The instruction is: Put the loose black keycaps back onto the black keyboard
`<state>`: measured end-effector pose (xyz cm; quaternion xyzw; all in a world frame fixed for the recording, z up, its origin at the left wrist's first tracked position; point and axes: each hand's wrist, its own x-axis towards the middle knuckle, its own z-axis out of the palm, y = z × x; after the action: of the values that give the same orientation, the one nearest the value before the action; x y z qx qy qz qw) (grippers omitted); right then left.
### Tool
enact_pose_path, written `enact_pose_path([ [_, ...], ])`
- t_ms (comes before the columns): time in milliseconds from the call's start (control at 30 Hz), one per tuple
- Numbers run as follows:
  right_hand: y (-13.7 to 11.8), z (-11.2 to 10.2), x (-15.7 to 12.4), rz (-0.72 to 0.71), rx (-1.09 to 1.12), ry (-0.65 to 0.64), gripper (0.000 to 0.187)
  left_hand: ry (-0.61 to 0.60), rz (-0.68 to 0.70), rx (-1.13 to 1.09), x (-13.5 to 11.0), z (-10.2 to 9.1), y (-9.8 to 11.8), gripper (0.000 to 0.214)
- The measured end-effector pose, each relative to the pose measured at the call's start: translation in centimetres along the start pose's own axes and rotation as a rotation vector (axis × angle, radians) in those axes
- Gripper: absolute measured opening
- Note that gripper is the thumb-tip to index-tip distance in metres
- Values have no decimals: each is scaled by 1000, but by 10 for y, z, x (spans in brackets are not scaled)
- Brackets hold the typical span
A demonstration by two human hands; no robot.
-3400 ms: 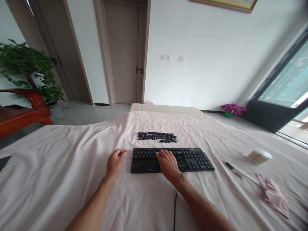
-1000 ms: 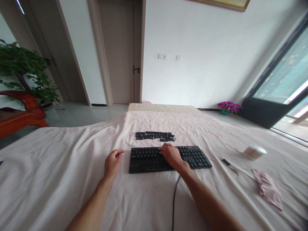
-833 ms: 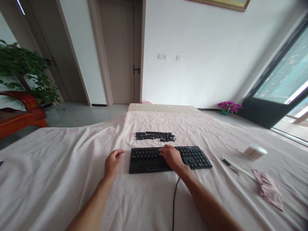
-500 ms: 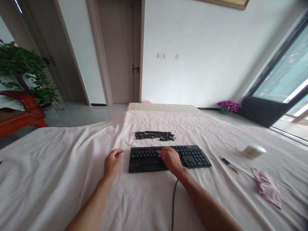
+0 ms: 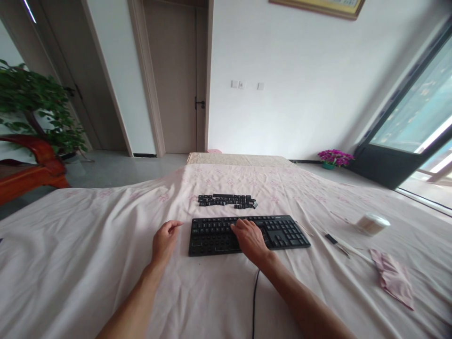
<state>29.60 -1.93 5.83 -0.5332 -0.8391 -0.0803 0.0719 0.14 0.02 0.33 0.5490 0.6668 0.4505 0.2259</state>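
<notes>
Keyboard (image 5: 212, 237) lies flat on the pink cloth (image 5: 197, 301), straight ahead of the person. Long axis runs left-right across the view, near parallel to the person's front; number pad (image 5: 293, 230) at the right end, function row along the far edge. Nearer rows, left of the right hand, show bare key seats. Cable (image 5: 254, 301) shows below the right wrist and runs toward the person.

Right hand (image 5: 250, 239): palm down over the middle of the keyboard, forearm coming in from lower right, fingers bent and bunched, tips down at the key rows. Can't tell if it pinches a key or just presses; tips hidden.

Left hand (image 5: 165, 242): beside the keyboard's left edge, apart from it, fingers curled, index pointing right. Can't tell if thumb and index pinch anything.

Edges: loose keys (image 5: 228, 201) sit in rough rows just beyond the far edge, narrow strip of cloth between. Wider cloth strip on the near side, cable crossing it. Off the right end, well apart: clear tub (image 5: 373, 224), black-ended tool (image 5: 331, 238), pink rag (image 5: 392, 278).
</notes>
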Motion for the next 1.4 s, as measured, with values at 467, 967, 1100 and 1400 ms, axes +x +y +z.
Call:
enact_pose_path([
  [467,-12,-5,-4,-33,-80,-59,28,-6,-2,-15,-1,-1,0,24],
  [967,53,15,87,338,-29,-31,31,2,11,-13,1,1,-3,24],
  [1100,53,18,102,325,-27,-63,28,7,8,-9,2,1,-2,24],
  [1400,46,20,104,305,98,-105,21,3,1,-6,1,1,-2,25],
])
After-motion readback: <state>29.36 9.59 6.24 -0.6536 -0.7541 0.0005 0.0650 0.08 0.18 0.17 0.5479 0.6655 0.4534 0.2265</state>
